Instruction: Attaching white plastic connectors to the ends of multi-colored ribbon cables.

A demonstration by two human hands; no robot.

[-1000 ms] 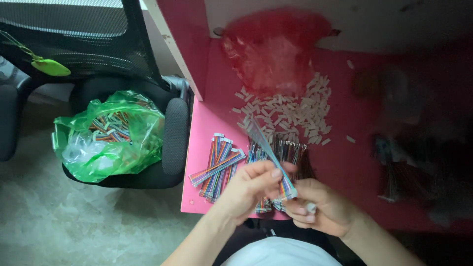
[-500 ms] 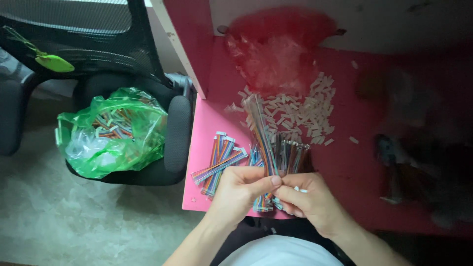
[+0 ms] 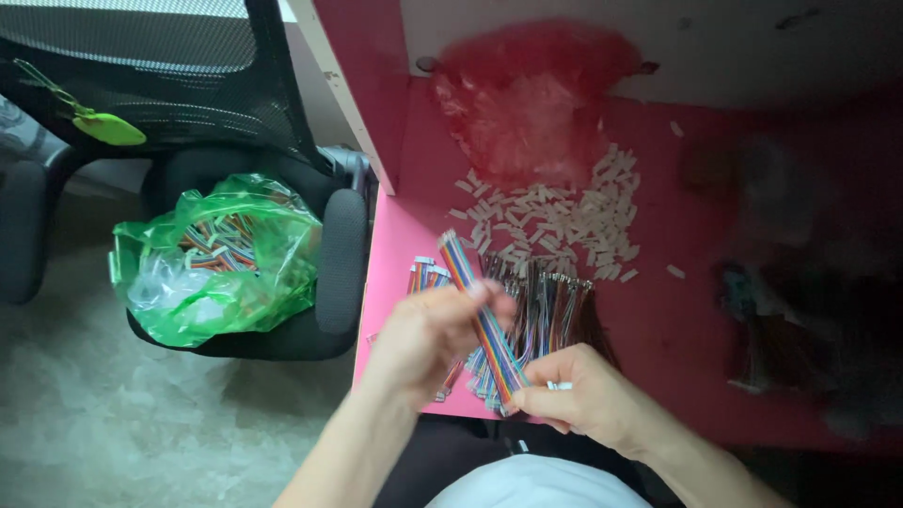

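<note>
A flat rainbow ribbon cable (image 3: 475, 301) runs diagonally between my hands above the near edge of the pink table (image 3: 677, 320). My left hand (image 3: 428, 339) pinches it around its middle. My right hand (image 3: 583, 395) grips its lower end and also holds a small white connector. Under my hands lies a pile of similar ribbon cables (image 3: 546, 306), partly hidden. Farther back, many small white connectors (image 3: 555, 221) are scattered on the table.
A red plastic bag (image 3: 531, 103) lies at the back of the table. At the left stands a black office chair (image 3: 282, 235) with a green plastic bag (image 3: 221, 259) of ribbon cables on its seat. Dark blurred objects (image 3: 781, 320) sit at the table's right.
The cable has been tilted and drawn lower between my hands. My left hand has slid up along it while my right hand stayed at the lower end.
</note>
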